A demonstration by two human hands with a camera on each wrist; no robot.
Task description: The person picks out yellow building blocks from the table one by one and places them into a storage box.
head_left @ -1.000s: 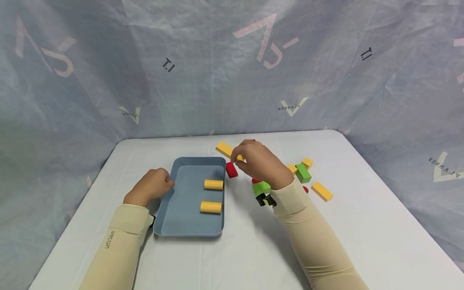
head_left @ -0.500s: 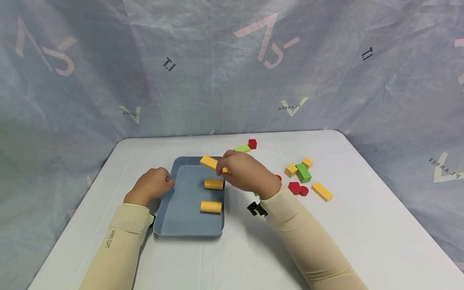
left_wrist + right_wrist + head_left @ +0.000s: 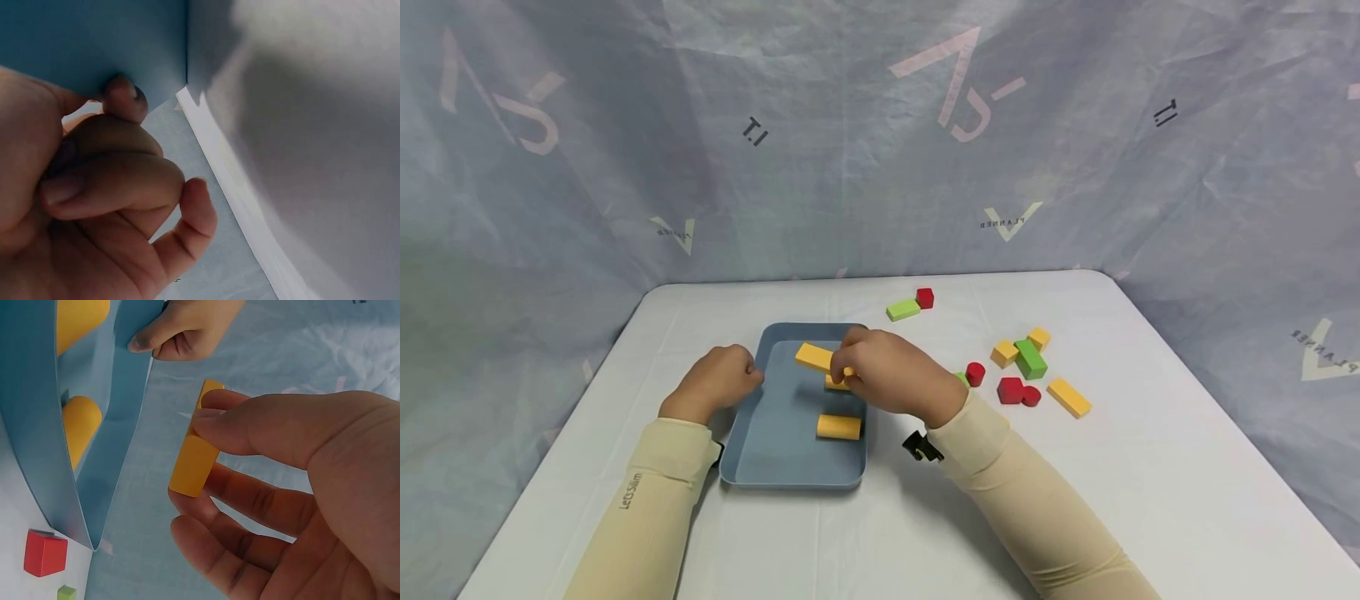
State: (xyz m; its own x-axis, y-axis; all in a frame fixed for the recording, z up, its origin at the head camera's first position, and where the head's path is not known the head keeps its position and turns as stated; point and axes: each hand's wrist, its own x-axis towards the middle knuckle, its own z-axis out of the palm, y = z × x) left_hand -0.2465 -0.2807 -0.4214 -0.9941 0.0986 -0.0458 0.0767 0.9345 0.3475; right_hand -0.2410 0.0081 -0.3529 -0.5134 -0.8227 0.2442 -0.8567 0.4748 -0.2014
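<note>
My right hand pinches a long yellow block between thumb and fingers, above the far part of a blue-grey tray. In the right wrist view the yellow block is tilted and apart from the tray. Inside the tray lie two rounded yellow blocks, the nearer one in full view and the farther one partly behind the hand. At the tray's left side my left hand grips the rim; the left wrist view has its thumb and index finger at the tray wall, other fingers curled.
Right of the tray, several loose blocks lie on the white table, among them a green block, a red block and a yellow block. Farther back are a light green block and a red cube. A grey cloth hangs behind.
My right hand has carried the long yellow block left and toward me, from the table beyond the tray to over the tray. The left hand has stayed at the rim.
</note>
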